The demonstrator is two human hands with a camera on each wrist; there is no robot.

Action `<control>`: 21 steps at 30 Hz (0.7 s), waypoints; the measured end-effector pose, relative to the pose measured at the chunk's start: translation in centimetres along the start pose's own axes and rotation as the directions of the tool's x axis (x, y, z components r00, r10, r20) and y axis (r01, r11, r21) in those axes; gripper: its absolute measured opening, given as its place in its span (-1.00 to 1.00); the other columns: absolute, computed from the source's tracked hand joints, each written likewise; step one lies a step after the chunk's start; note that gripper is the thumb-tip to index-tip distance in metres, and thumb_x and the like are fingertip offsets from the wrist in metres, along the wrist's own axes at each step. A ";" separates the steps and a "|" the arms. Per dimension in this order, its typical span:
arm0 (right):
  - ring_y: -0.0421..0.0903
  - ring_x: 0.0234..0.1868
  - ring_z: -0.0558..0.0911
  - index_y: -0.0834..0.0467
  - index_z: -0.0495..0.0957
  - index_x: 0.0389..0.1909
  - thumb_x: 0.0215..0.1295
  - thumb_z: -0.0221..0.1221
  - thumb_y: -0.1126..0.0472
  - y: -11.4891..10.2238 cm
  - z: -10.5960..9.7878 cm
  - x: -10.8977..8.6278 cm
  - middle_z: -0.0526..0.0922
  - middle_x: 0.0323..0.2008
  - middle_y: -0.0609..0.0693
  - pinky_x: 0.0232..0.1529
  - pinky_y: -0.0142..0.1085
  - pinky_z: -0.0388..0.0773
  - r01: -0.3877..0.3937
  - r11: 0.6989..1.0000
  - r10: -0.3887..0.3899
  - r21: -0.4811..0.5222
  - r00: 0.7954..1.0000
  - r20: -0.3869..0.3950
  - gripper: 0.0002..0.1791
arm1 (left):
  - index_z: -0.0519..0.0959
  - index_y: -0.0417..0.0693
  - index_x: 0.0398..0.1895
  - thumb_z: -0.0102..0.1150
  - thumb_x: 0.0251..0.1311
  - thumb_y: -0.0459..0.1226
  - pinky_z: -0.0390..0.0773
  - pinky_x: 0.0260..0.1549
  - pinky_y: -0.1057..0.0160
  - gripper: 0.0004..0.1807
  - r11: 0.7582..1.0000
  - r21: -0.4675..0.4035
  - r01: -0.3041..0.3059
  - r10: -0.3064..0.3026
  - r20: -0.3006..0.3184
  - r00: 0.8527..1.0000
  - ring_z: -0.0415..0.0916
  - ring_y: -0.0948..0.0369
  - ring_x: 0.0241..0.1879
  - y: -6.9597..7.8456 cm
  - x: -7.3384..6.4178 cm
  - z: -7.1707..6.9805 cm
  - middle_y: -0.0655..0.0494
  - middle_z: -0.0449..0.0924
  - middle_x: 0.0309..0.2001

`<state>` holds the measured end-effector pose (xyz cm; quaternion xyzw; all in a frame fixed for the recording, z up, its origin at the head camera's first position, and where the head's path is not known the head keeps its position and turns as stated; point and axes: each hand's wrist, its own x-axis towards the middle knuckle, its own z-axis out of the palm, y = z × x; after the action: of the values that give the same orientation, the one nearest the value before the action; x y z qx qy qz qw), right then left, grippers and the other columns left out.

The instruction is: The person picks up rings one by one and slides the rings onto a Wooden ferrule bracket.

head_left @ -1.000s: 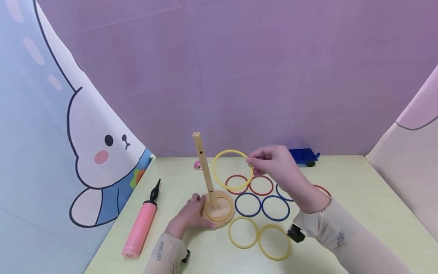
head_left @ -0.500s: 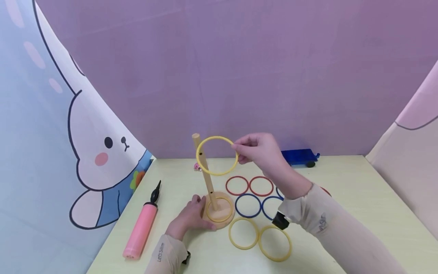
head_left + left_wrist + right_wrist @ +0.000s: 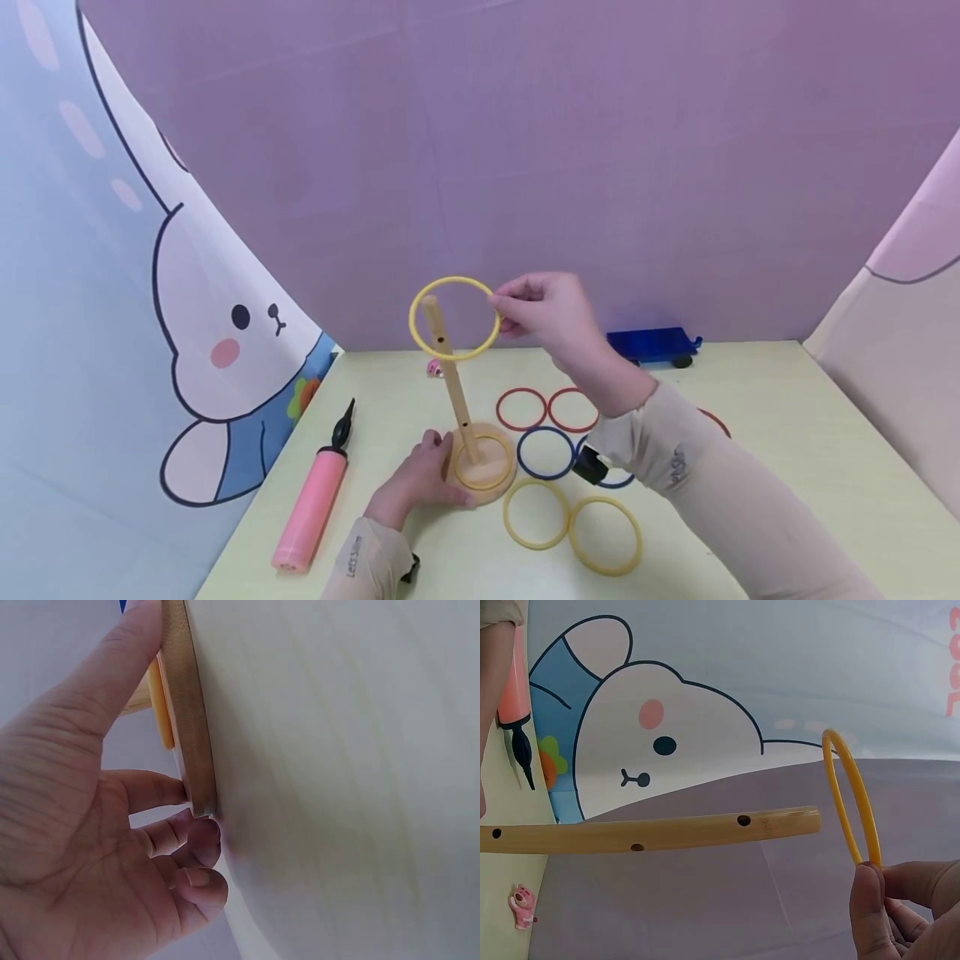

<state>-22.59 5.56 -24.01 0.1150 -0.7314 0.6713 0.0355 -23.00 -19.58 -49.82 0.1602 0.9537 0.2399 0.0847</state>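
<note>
Pinching yellow ring (image 3: 453,318) in R hand (image 3: 542,314) grip, peg (image 3: 448,377) upright, L hand (image 3: 420,479) gripping base (image 3: 491,493).

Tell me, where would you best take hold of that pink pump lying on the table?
Grip the pump round the middle of its pink barrel, coming from above. It lies flat on the table with its black nozzle pointing away, so the long round barrel is the widest, most even part and is free on both sides. The thin nozzle would probably slip or twist.
</note>
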 end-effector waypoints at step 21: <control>0.06 -0.37 0.69 0.29 0.65 -0.22 0.27 0.28 0.30 1.6 1.1 1.1 0.67 -0.31 0.19 -0.18 -0.06 0.65 -0.094 0.995 0.095 0.034 0.995 -0.034 -0.87 | 0.14 -0.26 0.47 0.55 -0.37 0.23 0.42 0.08 -0.12 0.34 1.000 -0.004 0.003 -0.003 -0.002 1.000 0.32 -0.05 0.07 0.0 -0.1 -0.1 -0.16 0.26 0.14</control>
<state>-23.92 4.42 -25.40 0.0690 -0.7243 0.6859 0.0149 -22.99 -19.66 -49.75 0.1584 0.9536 0.2418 0.0843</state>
